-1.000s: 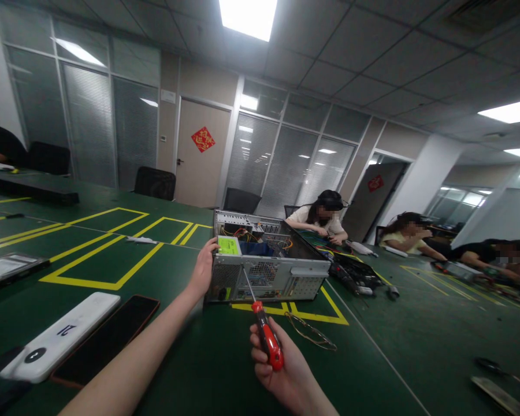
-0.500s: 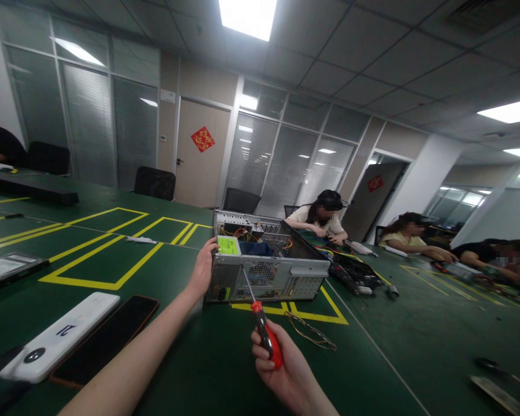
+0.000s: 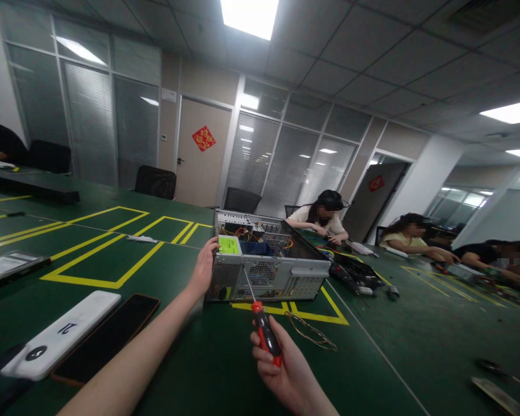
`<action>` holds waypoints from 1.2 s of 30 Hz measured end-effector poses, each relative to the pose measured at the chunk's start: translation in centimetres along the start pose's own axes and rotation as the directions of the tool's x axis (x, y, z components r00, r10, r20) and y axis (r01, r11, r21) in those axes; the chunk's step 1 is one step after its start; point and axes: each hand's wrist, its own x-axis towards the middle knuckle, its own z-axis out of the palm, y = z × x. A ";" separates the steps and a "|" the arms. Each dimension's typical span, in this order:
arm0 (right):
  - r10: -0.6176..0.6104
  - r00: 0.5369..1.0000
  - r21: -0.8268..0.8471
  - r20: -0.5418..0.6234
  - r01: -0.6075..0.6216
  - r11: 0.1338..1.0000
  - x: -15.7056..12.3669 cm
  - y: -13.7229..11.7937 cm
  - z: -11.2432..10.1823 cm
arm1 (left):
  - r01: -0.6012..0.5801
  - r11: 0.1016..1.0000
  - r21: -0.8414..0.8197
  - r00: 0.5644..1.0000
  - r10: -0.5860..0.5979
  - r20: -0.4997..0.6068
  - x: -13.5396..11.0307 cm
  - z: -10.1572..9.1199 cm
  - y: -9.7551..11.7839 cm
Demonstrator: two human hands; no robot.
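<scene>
An open grey computer case (image 3: 281, 274) lies on its side on the green table (image 3: 190, 352), its rear panel facing me and wires showing inside. My left hand (image 3: 203, 267) grips the case's near left corner beside a green-labelled power supply (image 3: 229, 245). My right hand (image 3: 286, 372) is closed round the red and black handle of a screwdriver (image 3: 265, 335). The screwdriver's thin shaft points up and away to the case's rear panel, where the tip touches or nearly touches it.
A white flat device (image 3: 56, 338) and a dark phone (image 3: 108, 341) lie at the near left; a thin wire loop (image 3: 312, 332) lies right of the screwdriver. Tools and parts (image 3: 355, 277) sit beyond the case. Other people work at the far right and left.
Almost nothing has changed: my right hand has turned the screwdriver handle slightly in place. My left hand keeps its hold on the case.
</scene>
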 end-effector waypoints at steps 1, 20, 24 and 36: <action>-0.005 1.000 -0.015 0.016 0.005 1.000 -0.1 0.0 -0.1 | 0.001 1.000 0.003 1.000 -0.001 0.000 0.0 0.0 0.0; 0.017 0.985 -0.201 0.170 0.018 0.979 -0.6 0.4 0.8 | -0.006 1.000 0.016 1.000 0.005 0.010 0.1 0.0 0.0; -0.024 0.983 -0.212 0.183 0.063 0.975 -1.0 0.7 1.3 | 0.006 1.000 0.020 1.000 -0.006 0.015 0.0 -0.2 0.1; 0.049 0.981 -0.276 0.188 0.005 0.961 -0.9 1.4 0.8 | 0.010 1.000 0.017 1.000 -0.010 0.004 0.0 0.0 -0.1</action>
